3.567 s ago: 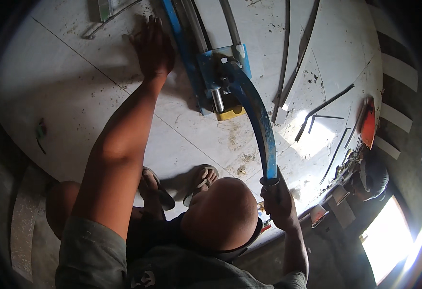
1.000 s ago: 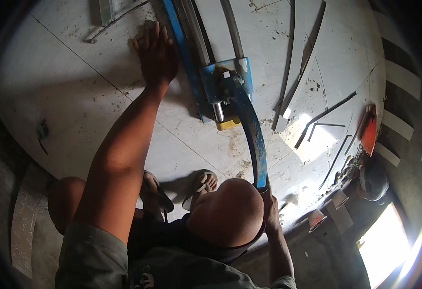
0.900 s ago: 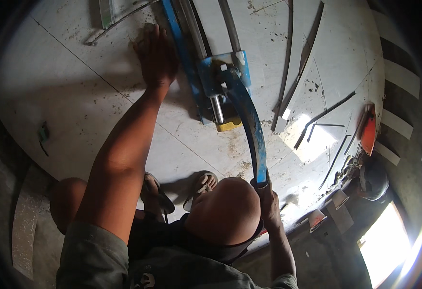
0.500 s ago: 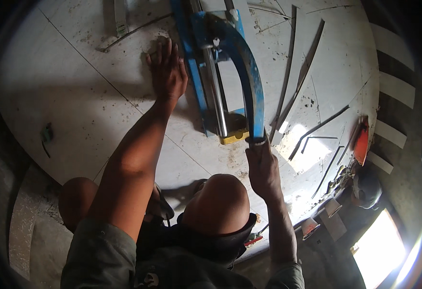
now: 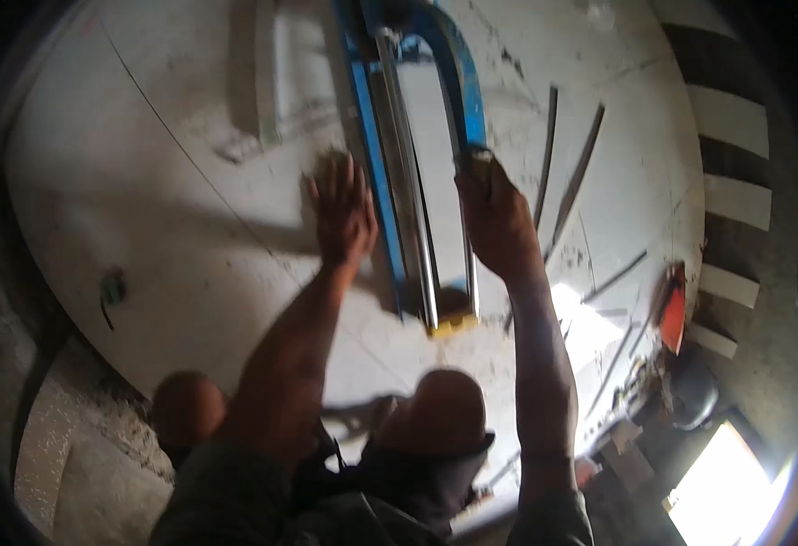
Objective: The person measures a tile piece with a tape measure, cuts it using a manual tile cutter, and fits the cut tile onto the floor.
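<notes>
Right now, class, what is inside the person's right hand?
The right hand grips the near end of the curved blue metal handle. The stretch wrapped by the fingers is covered, so its shape cannot be seen.

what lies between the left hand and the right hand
In the head view, going from the left hand to the right hand: a blue rail, a shiny metal rod and a pale strip. Blur hides finer parts.
</notes>
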Demonstrator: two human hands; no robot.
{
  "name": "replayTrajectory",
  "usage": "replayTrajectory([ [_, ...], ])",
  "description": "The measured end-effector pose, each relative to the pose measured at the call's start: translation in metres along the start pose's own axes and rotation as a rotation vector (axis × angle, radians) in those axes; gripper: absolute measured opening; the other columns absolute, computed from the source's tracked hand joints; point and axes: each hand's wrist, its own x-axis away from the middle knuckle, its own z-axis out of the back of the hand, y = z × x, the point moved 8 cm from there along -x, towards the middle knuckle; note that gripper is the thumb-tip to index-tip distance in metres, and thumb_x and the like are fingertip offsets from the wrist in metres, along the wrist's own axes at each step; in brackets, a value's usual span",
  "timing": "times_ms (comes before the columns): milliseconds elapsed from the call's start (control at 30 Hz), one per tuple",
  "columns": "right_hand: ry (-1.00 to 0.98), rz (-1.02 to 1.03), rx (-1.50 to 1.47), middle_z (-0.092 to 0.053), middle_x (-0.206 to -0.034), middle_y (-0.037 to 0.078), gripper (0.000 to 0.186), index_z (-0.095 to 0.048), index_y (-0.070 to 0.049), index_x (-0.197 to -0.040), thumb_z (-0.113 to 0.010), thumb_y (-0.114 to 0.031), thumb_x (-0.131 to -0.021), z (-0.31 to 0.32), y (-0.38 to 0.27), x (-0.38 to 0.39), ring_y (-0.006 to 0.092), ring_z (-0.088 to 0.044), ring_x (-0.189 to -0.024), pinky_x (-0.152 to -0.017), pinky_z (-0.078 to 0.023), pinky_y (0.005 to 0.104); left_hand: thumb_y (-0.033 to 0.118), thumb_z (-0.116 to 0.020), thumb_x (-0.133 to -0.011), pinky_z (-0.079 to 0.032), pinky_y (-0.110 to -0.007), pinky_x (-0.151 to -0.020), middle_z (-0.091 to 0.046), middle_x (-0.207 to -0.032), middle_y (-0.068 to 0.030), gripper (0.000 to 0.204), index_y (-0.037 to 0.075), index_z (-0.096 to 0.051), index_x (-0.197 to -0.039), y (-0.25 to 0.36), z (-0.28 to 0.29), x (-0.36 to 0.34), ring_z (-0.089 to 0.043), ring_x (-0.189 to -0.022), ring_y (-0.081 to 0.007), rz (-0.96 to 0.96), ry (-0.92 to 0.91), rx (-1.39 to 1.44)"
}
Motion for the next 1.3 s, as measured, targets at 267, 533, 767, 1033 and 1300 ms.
replayTrajectory([
  [267, 0.060, 0.218, 0.106, -0.070, -0.106, 0.023, 0.019, -0.063, -0.006, -0.113, -0.054, -0.020, -0.102, 0.008, -0.045, -0.082, 0.0452, -0.069, -0.096, -0.081, -0.057, 0.0523, 0.027, -0.042, -0.107, -0.010, -0.063, -0.126, -0.031, -0.167, -0.0139, 0.049, 0.002, -0.048, -0.149, -0.006, 0.001, 0.000, -0.024, -0.156, -0.0355, 0.035, -0.081, 0.003],
  [533, 0.085, 0.531, 0.456, -0.069, -0.096, 0.018, 0.009, -0.065, -0.005, -0.094, -0.060, -0.010, -0.090, 0.007, -0.083, -0.151, 0.0383, -0.071, -0.083, -0.072, -0.062, 0.0476, 0.029, -0.036, -0.108, -0.009, -0.064, -0.125, -0.034, -0.165, -0.0177, 0.051, 0.000, -0.049, -0.148, -0.009, 0.012, -0.005, -0.025, -0.155, -0.0387, 0.023, -0.028, 0.025],
  [767, 0.206, 0.295, 0.379, -0.061, -0.115, 0.027, 0.025, -0.060, -0.005, -0.119, -0.049, -0.023, -0.106, -0.058, 0.007, -0.169, 0.0443, -0.069, -0.083, -0.074, -0.062, 0.0496, 0.028, -0.041, -0.108, -0.013, -0.063, -0.125, -0.034, -0.166, -0.0127, 0.049, 0.004, -0.051, -0.149, 0.003, 0.000, -0.001, -0.025, -0.156, -0.0347, 0.025, -0.081, 0.074],
  [1033, 0.304, 0.669, 0.709, -0.066, -0.098, 0.018, 0.015, -0.067, -0.002, -0.096, -0.059, -0.015, -0.095, -0.048, -0.040, -0.171, 0.0323, -0.067, -0.092, -0.065, -0.064, 0.0381, 0.028, -0.043, -0.107, -0.009, -0.064, -0.125, -0.034, -0.166, -0.0142, 0.047, 0.000, -0.055, -0.143, -0.004, 0.002, -0.002, -0.024, -0.156, -0.0363, 0.009, -0.030, 0.024],
  [1300, -0.319, -0.003, 0.212, -0.054, -0.061, 0.010, 0.040, -0.055, 0.002, -0.086, -0.038, -0.028, -0.106, 0.028, -0.114, -0.181, 0.0221, -0.059, -0.051, -0.052, -0.055, 0.0438, 0.029, -0.034, -0.108, -0.011, -0.062, -0.126, -0.035, -0.165, -0.0168, 0.051, -0.001, -0.051, -0.146, -0.007, 0.004, -0.002, -0.028, -0.154, -0.0378, 0.015, -0.005, 0.004],
])
